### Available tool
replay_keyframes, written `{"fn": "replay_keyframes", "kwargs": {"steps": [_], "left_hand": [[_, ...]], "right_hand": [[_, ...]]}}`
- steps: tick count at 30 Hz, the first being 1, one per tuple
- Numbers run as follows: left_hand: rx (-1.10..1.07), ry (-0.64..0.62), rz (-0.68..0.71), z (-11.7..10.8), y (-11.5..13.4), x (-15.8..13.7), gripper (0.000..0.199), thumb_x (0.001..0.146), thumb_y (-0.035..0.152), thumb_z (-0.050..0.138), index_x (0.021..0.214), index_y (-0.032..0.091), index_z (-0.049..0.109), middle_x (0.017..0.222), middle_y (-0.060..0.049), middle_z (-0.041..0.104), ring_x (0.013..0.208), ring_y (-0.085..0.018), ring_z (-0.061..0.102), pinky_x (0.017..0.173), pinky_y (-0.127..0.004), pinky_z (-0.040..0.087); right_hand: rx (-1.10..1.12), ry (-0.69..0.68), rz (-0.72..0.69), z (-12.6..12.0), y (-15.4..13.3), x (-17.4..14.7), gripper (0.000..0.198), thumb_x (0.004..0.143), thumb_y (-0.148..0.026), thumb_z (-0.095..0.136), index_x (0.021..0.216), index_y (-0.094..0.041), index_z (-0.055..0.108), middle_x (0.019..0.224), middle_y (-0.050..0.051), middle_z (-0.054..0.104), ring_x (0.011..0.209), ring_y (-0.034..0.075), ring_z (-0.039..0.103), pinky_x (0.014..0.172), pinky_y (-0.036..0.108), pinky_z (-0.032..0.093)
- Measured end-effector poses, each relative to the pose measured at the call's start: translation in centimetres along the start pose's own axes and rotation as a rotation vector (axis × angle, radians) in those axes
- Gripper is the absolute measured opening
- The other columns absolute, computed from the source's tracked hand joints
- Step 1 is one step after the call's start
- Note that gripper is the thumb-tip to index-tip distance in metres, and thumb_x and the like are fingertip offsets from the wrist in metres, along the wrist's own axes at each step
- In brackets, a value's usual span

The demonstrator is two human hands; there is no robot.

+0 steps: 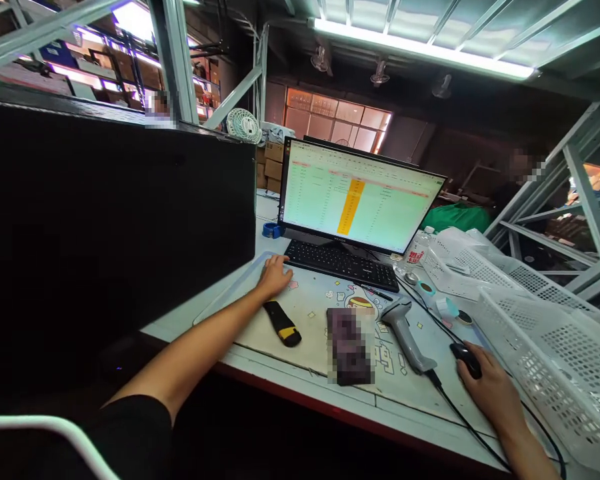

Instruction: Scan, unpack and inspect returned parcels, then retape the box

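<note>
My left hand [275, 275] rests on the desk mat at the left end of a black keyboard [343, 263], fingers stretched out and holding nothing. Lower right, my right hand [490, 383] is wrapped over a black computer mouse [466, 361]. Behind the keyboard, a monitor [320, 193] shows a spreadsheet with one orange column. Between my hands lie a black and yellow box cutter [283, 325], a dark phone-shaped object [349, 347], partly blurred out, and a grey barcode scanner [409, 337] with its cable running toward the front edge. A pen [375, 292] lies just below the keyboard.
White perforated baskets [545, 373] line the right side, near tape rolls [447, 307] and a plastic bottle [419, 248]. A large black panel [115, 220] blocks the left. Blue tape [272, 230] sits beside the monitor. A blurred person [523, 170] is in the right background.
</note>
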State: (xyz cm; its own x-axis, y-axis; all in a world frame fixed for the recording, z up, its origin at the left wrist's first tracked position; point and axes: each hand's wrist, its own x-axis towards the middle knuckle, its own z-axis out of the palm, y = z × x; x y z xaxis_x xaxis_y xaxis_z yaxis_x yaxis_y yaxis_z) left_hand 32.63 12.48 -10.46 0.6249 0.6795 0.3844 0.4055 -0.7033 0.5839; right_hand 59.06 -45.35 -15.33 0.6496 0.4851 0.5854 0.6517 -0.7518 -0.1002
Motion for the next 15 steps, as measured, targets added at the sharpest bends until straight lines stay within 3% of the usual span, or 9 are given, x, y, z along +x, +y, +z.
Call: {"fn": "replay_keyframes", "kwargs": {"steps": [8, 15], "left_hand": [[0.112, 0.024, 0.041, 1.5, 2.9, 5.5, 0.049, 0.102, 0.033, 0.057, 0.147, 0.013, 0.059, 0.156, -0.018, 0.054, 0.145, -0.036, 0.049, 0.125, -0.05, 0.042], [0.23, -0.116, 0.13, 3.4, 2.1, 4.9, 0.069, 0.104, 0.05, 0.059, 0.164, 0.016, 0.049, 0.176, -0.012, 0.034, 0.164, -0.039, 0.024, 0.136, -0.052, 0.025]], "right_hand": [[0.047, -0.018, -0.045, 1.1, 1.8, -0.1, 0.063, 0.099, -0.062, 0.044, 0.141, -0.019, 0.065, 0.141, 0.017, 0.069, 0.127, 0.039, 0.07, 0.112, 0.056, 0.056], [0.03, -0.06, 0.098, 1.0, 3.2, -0.6, 0.063, 0.094, -0.07, 0.051, 0.137, -0.028, 0.071, 0.134, 0.012, 0.073, 0.107, 0.04, 0.077, 0.083, 0.054, 0.065]]}}
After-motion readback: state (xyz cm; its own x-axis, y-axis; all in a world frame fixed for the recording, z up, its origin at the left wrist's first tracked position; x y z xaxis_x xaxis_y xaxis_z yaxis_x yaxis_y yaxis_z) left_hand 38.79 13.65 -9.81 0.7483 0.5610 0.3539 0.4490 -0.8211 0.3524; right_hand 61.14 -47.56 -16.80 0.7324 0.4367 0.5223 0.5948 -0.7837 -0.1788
